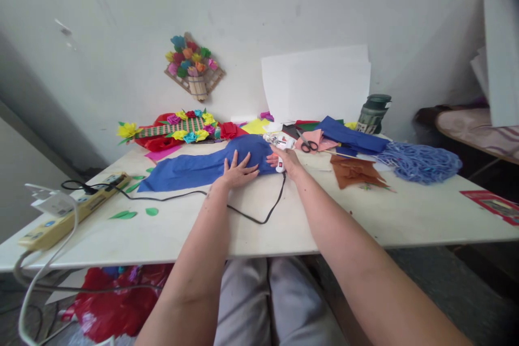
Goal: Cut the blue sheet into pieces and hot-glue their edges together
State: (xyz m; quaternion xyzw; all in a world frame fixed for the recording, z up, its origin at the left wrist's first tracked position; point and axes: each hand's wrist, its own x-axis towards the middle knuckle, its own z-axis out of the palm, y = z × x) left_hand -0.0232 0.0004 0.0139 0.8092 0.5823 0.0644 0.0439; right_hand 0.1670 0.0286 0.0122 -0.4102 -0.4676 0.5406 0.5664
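A long piece of blue crepe-like material (182,171) lies across the middle of the table, bulging at its right end. My left hand (240,171) rests on that wider part with its fingers spread flat. At its right edge, my right hand (287,160) is wrapped round a white hot glue gun (280,164) with a red switch on the handle. A black cord (259,221) runs from the gun's handle leftward over the table. The gun's nozzle is too small and cluttered to make out. Black scissors (308,145) lie just right of it on pink paper.
A power strip (77,211) with plugs and cables lies at the left, near green paper leaves (124,215). Behind stands a flower-decorated guitar shape (174,128). Brown paper (357,171), blue yarn (424,162) and a dark green bottle (373,113) are at the right.
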